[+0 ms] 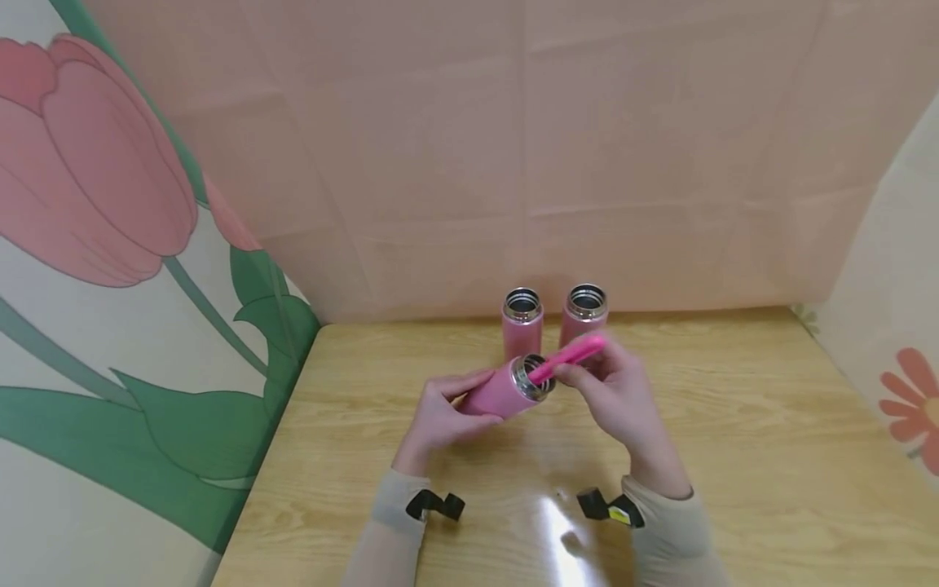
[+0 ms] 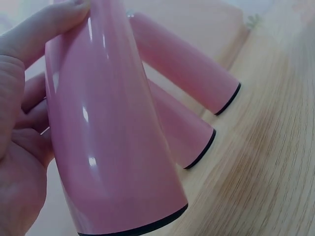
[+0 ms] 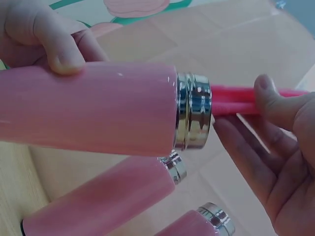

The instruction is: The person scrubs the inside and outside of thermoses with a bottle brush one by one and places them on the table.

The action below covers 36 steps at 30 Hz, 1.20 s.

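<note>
My left hand point(image 1: 443, 412) grips a pink thermos bottle point(image 1: 495, 394) round its body, tilted with its steel-rimmed mouth toward the right hand. In the left wrist view the bottle's black-edged base point(image 2: 142, 227) points down. My right hand point(image 1: 623, 391) pinches a bright pink rod-like handle point(image 1: 583, 350) between thumb and fingers. Its lower end runs into the bottle's open mouth. In the right wrist view the pink handle point(image 3: 236, 93) has a ribbed part beside the steel neck point(image 3: 194, 110). Whatever is on its inner end is hidden inside the bottle.
Two more pink bottles, a left one point(image 1: 522, 334) and a right one point(image 1: 584, 319), stand uncapped at the back of the wooden table point(image 1: 381, 367). Behind them hangs a peach cloth point(image 1: 513, 163). A tulip-printed panel point(image 1: 110, 163) borders the left side, a flowered one point(image 1: 910, 326) the right.
</note>
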Tool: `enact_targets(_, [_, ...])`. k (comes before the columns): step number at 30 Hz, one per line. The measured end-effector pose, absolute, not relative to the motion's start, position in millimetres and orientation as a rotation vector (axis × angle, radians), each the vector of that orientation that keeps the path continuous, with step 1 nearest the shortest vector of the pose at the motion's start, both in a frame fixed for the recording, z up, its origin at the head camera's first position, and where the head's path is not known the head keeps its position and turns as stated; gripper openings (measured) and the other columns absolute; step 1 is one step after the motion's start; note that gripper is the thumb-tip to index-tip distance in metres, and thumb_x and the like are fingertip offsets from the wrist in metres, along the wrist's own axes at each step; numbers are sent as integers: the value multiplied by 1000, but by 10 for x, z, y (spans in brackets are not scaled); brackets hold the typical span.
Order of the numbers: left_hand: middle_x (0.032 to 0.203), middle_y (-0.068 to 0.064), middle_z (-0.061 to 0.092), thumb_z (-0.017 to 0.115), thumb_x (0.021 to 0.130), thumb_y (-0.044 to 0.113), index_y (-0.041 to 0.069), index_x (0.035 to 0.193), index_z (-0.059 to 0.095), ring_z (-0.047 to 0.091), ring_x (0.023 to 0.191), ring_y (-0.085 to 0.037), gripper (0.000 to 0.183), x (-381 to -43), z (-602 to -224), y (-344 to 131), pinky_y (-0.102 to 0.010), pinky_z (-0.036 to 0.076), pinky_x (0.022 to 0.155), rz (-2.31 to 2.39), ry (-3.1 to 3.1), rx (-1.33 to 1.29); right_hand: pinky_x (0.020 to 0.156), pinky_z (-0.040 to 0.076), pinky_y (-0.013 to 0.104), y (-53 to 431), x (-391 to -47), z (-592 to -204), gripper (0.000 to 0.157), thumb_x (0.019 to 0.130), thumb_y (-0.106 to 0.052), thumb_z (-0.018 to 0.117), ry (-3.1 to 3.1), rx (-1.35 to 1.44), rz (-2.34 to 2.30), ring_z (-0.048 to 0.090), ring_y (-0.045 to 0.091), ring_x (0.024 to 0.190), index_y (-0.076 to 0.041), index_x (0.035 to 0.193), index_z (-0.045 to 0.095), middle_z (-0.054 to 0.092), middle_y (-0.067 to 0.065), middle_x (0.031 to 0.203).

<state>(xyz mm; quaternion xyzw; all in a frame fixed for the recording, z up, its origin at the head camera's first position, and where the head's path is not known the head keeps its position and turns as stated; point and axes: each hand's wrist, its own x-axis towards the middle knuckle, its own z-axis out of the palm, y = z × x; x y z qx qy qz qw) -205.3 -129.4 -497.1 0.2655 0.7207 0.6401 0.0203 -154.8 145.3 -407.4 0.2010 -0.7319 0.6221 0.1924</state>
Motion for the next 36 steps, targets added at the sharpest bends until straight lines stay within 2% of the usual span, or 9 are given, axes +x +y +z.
enact_targets(4, [137, -1, 72, 98, 80, 16, 15, 138, 74, 67, 129, -26, 63, -2052, -4967, -1314, -46, 53, 109, 1977, 2202, 844, 75, 64, 29, 1494, -1567, -4102, 22, 95, 22, 63, -1981, 722, 1830, 75, 16, 87, 8, 111, 65, 78, 8, 104])
enact_targets(8, [136, -3, 73, 98, 80, 20, 12, 138, 74, 69, 126, -27, 63, -2060, -4968, -1323, -44, 56, 105, 1979, 2170, 875, 75, 65, 31, 1534, -1579, -4104, 18, 99, 21, 57, -1938, 811, 1921, 76, 15, 93, 12, 115, 61, 78, 5, 108])
enact_targets(17, [134, -7, 74, 96, 83, 32, 4, 136, 73, 72, 119, -26, 65, -2063, -4987, -1324, -41, 58, 102, 1938, 2120, 983, 78, 65, 34, 1569, -1559, -4095, 17, 101, 19, 57, -1899, 690, 2001, 75, 18, 91, 13, 116, 62, 77, 9, 106])
enact_targets(21, [133, -10, 74, 95, 82, 37, 0, 135, 71, 73, 117, -24, 69, -2052, -4983, -1339, -39, 59, 99, 1942, 2072, 1003, 79, 65, 32, 1606, -1556, -4098, 12, 103, 14, 57, -1825, 764, 2024, 76, 17, 94, 18, 115, 58, 78, 7, 109])
enact_targets(24, [132, -13, 74, 95, 82, 38, -3, 135, 70, 73, 115, -21, 72, -2051, -4977, -1344, -38, 60, 97, 1934, 2051, 1027, 81, 63, 27, 1627, -1556, -4096, 15, 105, 8, 60, -1754, 763, 2009, 75, 16, 94, 19, 114, 58, 79, 5, 108])
enact_targets(29, [132, -14, 73, 95, 81, 43, -4, 135, 70, 73, 114, -19, 75, -2055, -4972, -1335, -38, 60, 97, 1895, 2054, 1050, 86, 62, 27, 1659, -1556, -4072, 12, 103, 14, 56, -1572, 805, 2039, 76, 19, 97, 21, 112, 59, 78, 13, 107])
enact_targets(36, [131, -14, 73, 95, 83, 34, -2, 136, 70, 73, 114, -22, 68, -2068, -4983, -1336, -38, 59, 98, 1884, 2062, 1058, 87, 64, 33, 1731, -1527, -4032, 14, 102, 16, 55, -1426, 797, 2100, 78, 24, 98, 24, 114, 58, 78, 18, 106])
